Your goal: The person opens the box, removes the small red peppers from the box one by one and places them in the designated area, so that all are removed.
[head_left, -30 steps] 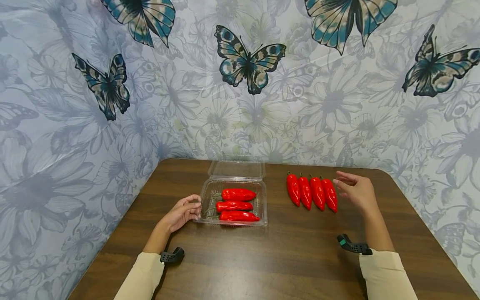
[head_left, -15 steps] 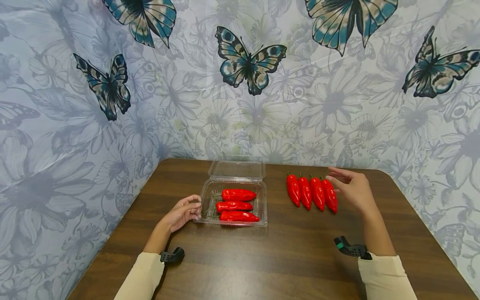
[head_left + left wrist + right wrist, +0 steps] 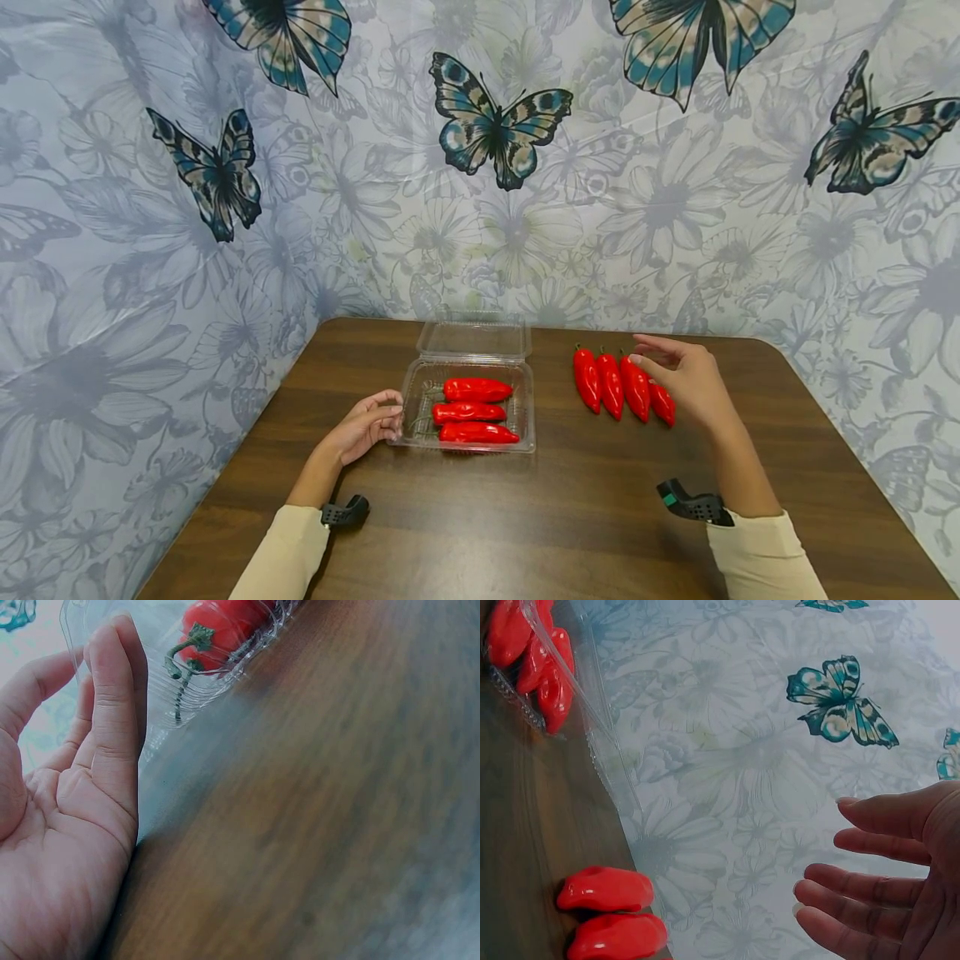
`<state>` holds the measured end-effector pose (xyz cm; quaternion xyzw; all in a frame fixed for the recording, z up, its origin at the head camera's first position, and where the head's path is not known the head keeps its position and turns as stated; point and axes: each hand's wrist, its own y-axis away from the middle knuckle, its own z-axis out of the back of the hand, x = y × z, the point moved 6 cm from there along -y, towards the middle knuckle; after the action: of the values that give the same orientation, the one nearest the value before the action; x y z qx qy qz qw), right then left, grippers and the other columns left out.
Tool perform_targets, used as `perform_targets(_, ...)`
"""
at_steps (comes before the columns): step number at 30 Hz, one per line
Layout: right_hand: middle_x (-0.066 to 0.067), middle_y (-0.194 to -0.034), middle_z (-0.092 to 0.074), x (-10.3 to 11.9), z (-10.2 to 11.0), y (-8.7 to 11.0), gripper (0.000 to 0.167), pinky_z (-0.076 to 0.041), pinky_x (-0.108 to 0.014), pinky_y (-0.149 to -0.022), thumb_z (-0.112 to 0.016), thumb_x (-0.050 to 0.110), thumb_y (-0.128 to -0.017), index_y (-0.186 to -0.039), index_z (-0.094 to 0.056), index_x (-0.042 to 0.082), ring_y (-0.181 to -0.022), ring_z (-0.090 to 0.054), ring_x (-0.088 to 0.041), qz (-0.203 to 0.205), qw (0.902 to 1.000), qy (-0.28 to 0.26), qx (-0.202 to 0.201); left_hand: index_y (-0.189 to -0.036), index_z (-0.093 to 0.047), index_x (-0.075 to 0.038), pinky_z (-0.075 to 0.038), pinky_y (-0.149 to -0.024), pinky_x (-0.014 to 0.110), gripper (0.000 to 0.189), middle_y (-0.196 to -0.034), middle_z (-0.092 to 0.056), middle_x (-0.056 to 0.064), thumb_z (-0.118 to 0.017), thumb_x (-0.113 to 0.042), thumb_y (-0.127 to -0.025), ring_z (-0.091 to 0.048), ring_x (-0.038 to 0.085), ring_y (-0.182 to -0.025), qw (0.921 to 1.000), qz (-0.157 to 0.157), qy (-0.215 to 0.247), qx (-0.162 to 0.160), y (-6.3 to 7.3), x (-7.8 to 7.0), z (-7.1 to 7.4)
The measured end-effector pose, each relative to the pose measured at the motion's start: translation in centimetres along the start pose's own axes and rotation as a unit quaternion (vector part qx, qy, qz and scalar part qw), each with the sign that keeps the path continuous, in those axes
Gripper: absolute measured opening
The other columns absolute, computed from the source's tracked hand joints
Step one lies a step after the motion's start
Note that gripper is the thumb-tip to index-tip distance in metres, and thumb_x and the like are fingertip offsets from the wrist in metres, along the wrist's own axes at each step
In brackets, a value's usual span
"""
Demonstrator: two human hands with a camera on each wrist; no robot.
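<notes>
A clear plastic clamshell container (image 3: pixel 525 425) stands with its lid (image 3: pixel 474 337) raised at the back. Inside it, three red peppers (image 3: pixel 477 389) lie crosswise; green stems show in the left wrist view. My left hand (image 3: pixel 366 429) holds the container's left rim between thumb and fingers. Several more red peppers (image 3: pixel 587 383) lie side by side on the table to the right, stems pointing away. Above the right end of this row hovers my right hand (image 3: pixel 690 379), fingers loosely extended and nothing held; it partly covers the rightmost pepper (image 3: pixel 662 404).
The brown wooden table (image 3: pixel 480 525) has a rounded far corner on the right. Directly behind it hangs a butterfly-and-flower backdrop (image 3: pixel 517 250). A black wrist strap sits on each forearm, the right one (image 3: pixel 693 504) bearing a green mark.
My right hand has moved left, from beside the pepper row to above its right end. The left hand and the container have stayed in place.
</notes>
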<state>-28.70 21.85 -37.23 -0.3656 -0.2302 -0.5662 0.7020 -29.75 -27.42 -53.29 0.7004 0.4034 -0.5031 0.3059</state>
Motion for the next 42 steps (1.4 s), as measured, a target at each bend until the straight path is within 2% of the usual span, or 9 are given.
perform_targets(4,-0.017,-0.120,-0.071,0.6,-0.5,-0.1,0.045,-0.052,-0.033,-0.079,-0.068,0.033,-0.099,-0.137,-0.064,0.009,-0.105,-0.067,-0.036,0.016,0.9998,0.007,0.005,-0.109,-0.059,-0.014,-0.058,-0.068,0.025,0.023,-0.086,-0.066,0.000,-0.040,-0.002,-0.108,-0.068,0.014,-0.074,1.0000,0.001,0.000,-0.003,0.0,-0.1,0.1)
perform_targets(9,-0.015,-0.119,-0.072,1.2,-1.6,-0.2,0.044,-0.053,-0.035,-0.076,-0.070,0.028,-0.097,-0.136,-0.064,0.009,-0.102,-0.068,-0.033,0.037,0.9991,0.019,0.010,-0.109,-0.059,-0.014,-0.058,-0.068,0.025,0.022,-0.086,-0.066,0.000,-0.040,-0.002,-0.108,-0.068,0.014,-0.074,1.0000,0.000,0.001,0.001,0.1,-0.2,-0.1)
perform_targets(16,-0.013,-0.119,-0.072,1.8,-3.1,0.0,0.042,-0.055,-0.041,-0.079,-0.072,0.028,-0.096,-0.135,-0.066,0.012,-0.097,-0.070,-0.030,0.044,0.9987,0.008,0.024,-0.109,-0.057,-0.013,-0.058,-0.067,0.025,0.020,-0.086,-0.066,0.001,-0.041,-0.002,-0.107,-0.068,0.014,-0.074,1.0000,0.001,-0.002,-0.005,0.0,-0.3,-0.1)
perform_targets(24,-0.012,-0.126,-0.069,3.0,-5.0,0.4,0.042,-0.057,-0.037,-0.077,-0.076,0.021,-0.093,-0.133,-0.068,0.011,-0.098,-0.069,-0.027,0.075,0.9962,0.002,0.043,-0.109,-0.058,-0.013,-0.058,-0.068,0.025,0.021,-0.085,-0.066,0.001,-0.041,-0.001,-0.108,-0.068,0.014,-0.074,0.9999,0.009,0.006,-0.007,0.1,0.1,0.1)
perform_targets(29,-0.011,-0.125,-0.070,3.6,-6.4,0.3,0.043,-0.056,-0.031,-0.065,-0.078,0.021,-0.091,-0.132,-0.068,0.011,-0.089,-0.071,-0.023,0.097,0.9934,-0.019,0.059,-0.109,-0.057,-0.013,-0.058,-0.070,0.026,0.021,-0.085,-0.066,0.000,-0.040,-0.001,-0.107,-0.068,0.014,-0.075,0.9999,-0.003,0.001,0.010,0.0,-0.3,-0.1)
perform_targets(31,-0.010,-0.124,-0.070,3.9,-6.9,0.3,0.043,-0.054,-0.029,-0.059,-0.079,0.020,-0.090,-0.130,-0.069,0.012,-0.079,-0.069,-0.022,0.108,0.9919,-0.024,0.063,-0.109,-0.057,-0.013,-0.059,-0.070,0.026,0.021,-0.085,-0.066,0.000,-0.041,-0.001,-0.107,-0.069,0.014,-0.075,0.9999,-0.005,0.000,0.009,0.0,-0.4,0.0)
perform_targets(33,-0.009,-0.121,-0.072,4.2,-7.5,0.4,0.043,-0.052,-0.028,-0.055,-0.080,0.020,-0.090,-0.130,-0.069,0.012,-0.076,-0.067,-0.020,0.118,0.9901,-0.028,0.071,-0.109,-0.057,-0.013,-0.059,-0.070,0.026,0.021,-0.084,-0.067,0.000,-0.040,-0.001,-0.107,-0.069,0.014,-0.074,1.0000,-0.003,0.003,0.004,0.0,-0.4,0.1)
perform_targets(38,-0.006,-0.117,-0.072,5.0,-8.9,0.7,0.042,-0.054,-0.027,-0.058,-0.081,0.015,-0.088,-0.128,-0.070,0.011,-0.085,-0.068,-0.016,0.146,0.9852,-0.029,0.085,-0.110,-0.056,-0.011,-0.058,-0.069,0.026,0.020,-0.085,-0.066,0.001,-0.039,0.000,-0.108,-0.069,0.015,-0.075,1.0000,-0.001,0.007,-0.002,0.0,-0.2,0.2)
perform_targets(42,-0.007,-0.122,-0.071,5.7,-10.4,0.9,0.042,-0.057,-0.026,-0.065,-0.082,0.011,-0.086,-0.127,-0.071,0.010,-0.087,-0.070,-0.016,0.155,0.9814,-0.043,0.104,-0.111,-0.054,-0.010,-0.058,-0.070,0.026,0.018,-0.085,-0.066,0.001,-0.040,0.000,-0.107,-0.068,0.014,-0.075,1.0000,-0.005,0.004,0.001,0.0,0.0,0.1)
